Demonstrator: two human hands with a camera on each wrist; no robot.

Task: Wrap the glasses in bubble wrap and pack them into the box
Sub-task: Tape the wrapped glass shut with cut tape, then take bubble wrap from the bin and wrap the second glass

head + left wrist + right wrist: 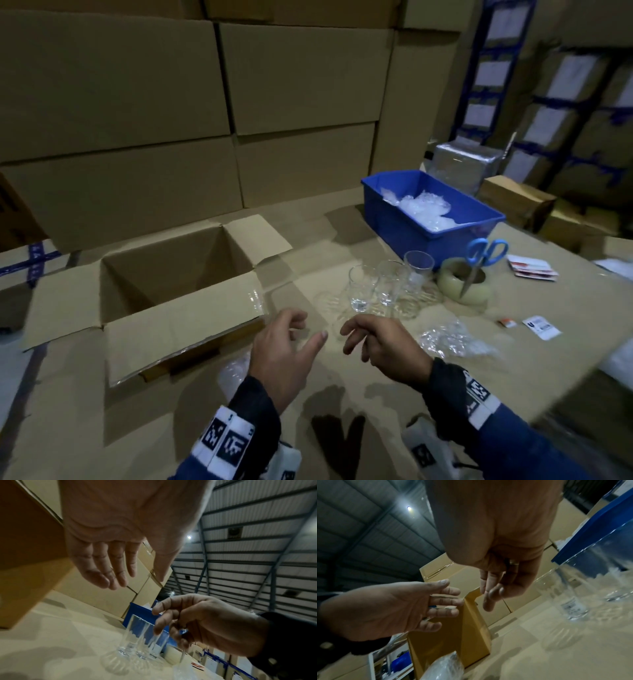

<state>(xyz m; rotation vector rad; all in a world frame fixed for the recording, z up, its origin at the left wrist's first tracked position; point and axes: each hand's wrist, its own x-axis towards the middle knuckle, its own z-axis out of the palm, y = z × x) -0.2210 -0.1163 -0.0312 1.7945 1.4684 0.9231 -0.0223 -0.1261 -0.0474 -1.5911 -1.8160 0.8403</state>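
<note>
Just above the cardboard work surface (342,387), near the middle of the scene, I have both hands hovering with nothing in them. My left hand (284,349) is palm-down with the wrist raised, its fingers loosely spread and slightly bent and the thumb reaching out to the right; from the left wrist view its fingers (109,573) look relaxed and parted, closed round nothing. My right hand (380,342) sits just to the right of it, close but not touching, fingers drooping down and to the left in a loose curl, empty as well. The glasses (387,284) stand upright in a tight cluster just beyond my right hand, on the far side of it, apart from both hands. The open box (164,274) lies to the left, its flaps folded outward, and my left hand is near its right-hand flap. A crumpled piece of bubble wrap (452,339) lies on the surface to the right of my right hand. Farther right and back sits a blue bin (404,219) holding more clear wrap, with a tape roll (476,291) and blue-handled scissors (483,257) beside it.
</note>
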